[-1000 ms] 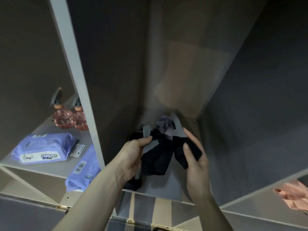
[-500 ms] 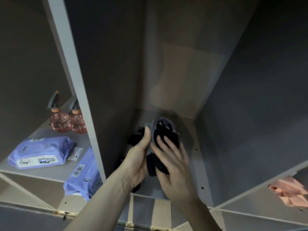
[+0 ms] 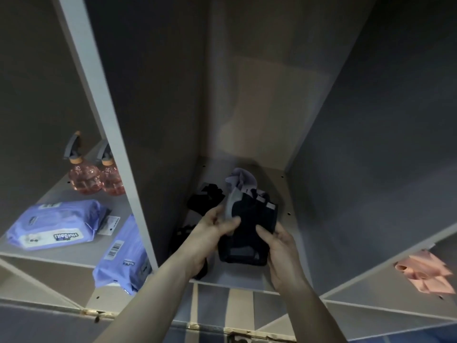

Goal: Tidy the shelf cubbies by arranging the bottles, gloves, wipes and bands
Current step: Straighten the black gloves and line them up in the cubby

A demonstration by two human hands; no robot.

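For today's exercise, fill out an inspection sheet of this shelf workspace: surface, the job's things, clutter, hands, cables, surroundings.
Surface: grey shelf cubbies, three in view, dimly lit.
Job's things: two pink spray bottles upright at the back of the left cubby; two purple wipes packs in front of them; dark gloves held in the middle cubby, more black gloves lying behind.
Clutter: pink cloth-like item in the right cubby; what it is, unclear.
Hands: left hand and right hand both grip the dark gloves.
Cables: nothing seen.
Surroundings: striped floor below.
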